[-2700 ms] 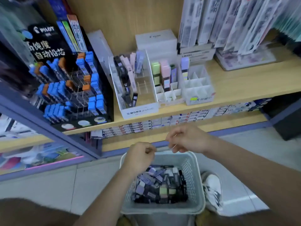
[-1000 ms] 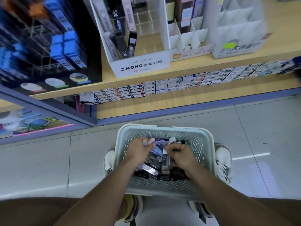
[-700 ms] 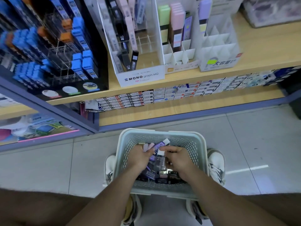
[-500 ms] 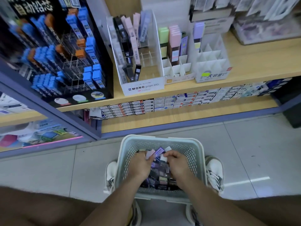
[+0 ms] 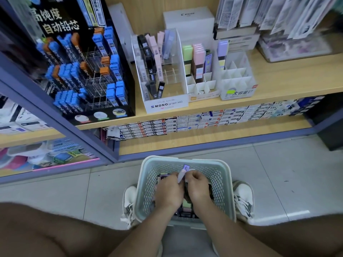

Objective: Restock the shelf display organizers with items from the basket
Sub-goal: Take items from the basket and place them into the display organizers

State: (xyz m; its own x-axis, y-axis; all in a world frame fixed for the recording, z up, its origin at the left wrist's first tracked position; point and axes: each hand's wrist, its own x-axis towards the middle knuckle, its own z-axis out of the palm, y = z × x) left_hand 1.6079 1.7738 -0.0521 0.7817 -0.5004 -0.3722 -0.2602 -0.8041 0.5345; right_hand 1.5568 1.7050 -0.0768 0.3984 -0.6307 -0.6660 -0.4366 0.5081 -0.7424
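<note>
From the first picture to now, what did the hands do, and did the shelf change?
The left hand and right hand dropped from above the basket into it. A lilac case now sticks up between them, apparently pinched by the left; the right's grip is hidden. Basket and shelf organizers stay as they were.

The pale green perforated basket sits on the floor with a jumble of dark and pastel lead cases inside. One lilac lead case sticks up, pinched between the left hand and right hand. On the shelf, the MONO organizer, middle organizer and right organizer hold upright cases, mostly in their rear cells.
</note>
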